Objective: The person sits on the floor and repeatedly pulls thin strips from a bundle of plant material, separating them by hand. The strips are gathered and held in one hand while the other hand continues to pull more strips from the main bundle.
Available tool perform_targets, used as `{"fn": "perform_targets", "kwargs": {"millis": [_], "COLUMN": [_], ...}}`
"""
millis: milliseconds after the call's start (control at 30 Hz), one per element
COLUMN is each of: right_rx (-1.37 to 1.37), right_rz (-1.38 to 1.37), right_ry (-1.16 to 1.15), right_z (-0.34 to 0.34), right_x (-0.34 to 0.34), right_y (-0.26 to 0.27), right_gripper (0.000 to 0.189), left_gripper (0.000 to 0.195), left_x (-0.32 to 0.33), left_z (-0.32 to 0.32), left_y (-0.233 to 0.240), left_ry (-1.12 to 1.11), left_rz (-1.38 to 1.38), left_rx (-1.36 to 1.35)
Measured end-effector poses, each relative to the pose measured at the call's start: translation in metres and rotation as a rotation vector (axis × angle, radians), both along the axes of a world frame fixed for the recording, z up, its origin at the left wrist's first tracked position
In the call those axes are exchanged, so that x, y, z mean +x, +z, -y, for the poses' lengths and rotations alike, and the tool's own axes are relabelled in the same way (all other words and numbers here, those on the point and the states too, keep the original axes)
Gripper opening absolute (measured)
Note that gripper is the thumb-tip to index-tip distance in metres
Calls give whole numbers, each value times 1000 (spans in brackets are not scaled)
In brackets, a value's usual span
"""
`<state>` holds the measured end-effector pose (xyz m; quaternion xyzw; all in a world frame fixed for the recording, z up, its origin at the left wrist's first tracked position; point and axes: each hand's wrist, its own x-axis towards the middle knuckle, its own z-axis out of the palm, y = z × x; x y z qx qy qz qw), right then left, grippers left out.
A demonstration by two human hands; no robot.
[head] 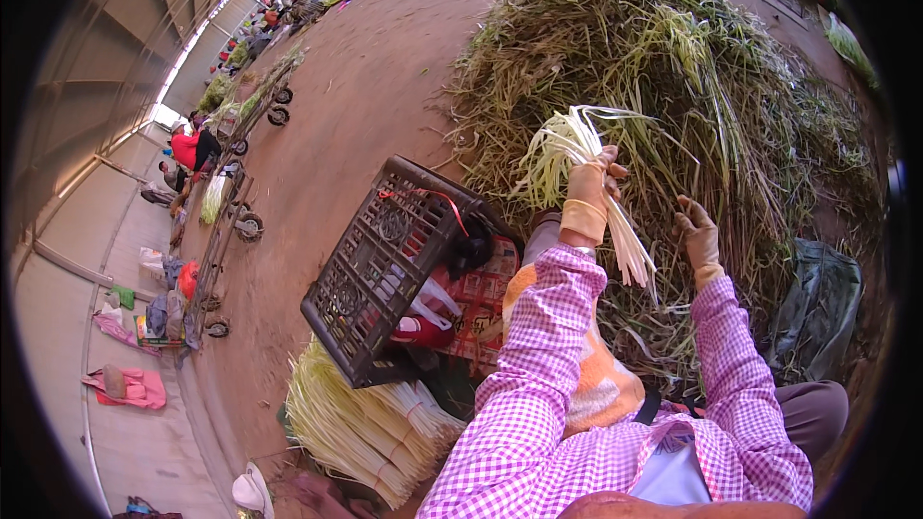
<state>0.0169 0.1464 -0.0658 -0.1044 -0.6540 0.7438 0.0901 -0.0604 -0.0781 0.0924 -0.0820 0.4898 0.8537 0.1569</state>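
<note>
My left hand (593, 187), in a yellowish work glove, is closed around a bunch of pale long-leaved stalks (572, 135), likely blanched chives. Their leafy tops fan out beyond the fist, and the white lower ends (626, 249) slant down towards me. To the right, my gloved right hand (698, 236) hovers above the near side of a large heap of green and withered leaves (649, 65). Its fingers are slightly bent and apart, with nothing visible in them. An orange and white cloth (602, 382) covers my lap under the left forearm.
A black plastic crate (382, 245) lies tipped left of my knee, with bags inside. Tied bundles of pale stalks (375, 418) are stacked below it. A dark green sack (818, 310) lies at right. Wheeled carts (249, 225) and a person in red (189, 150) are farther left.
</note>
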Motion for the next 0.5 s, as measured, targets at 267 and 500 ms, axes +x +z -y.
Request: {"fn": "perform_targets", "kwargs": {"millis": [267,500], "right_rx": [0,1636], "right_rz": [303,504], "right_ry": [337,1216], "right_z": [-14,27], "right_x": [56,102], "right_y": [66,36], "right_gripper": [32,31], "left_gripper": [25,19], "left_x": [15,15], "left_z": [-2,9], "left_y": [3,7], "left_ry": [-12,99], "left_rz": [36,-219], "left_rx": [-209,-213]}}
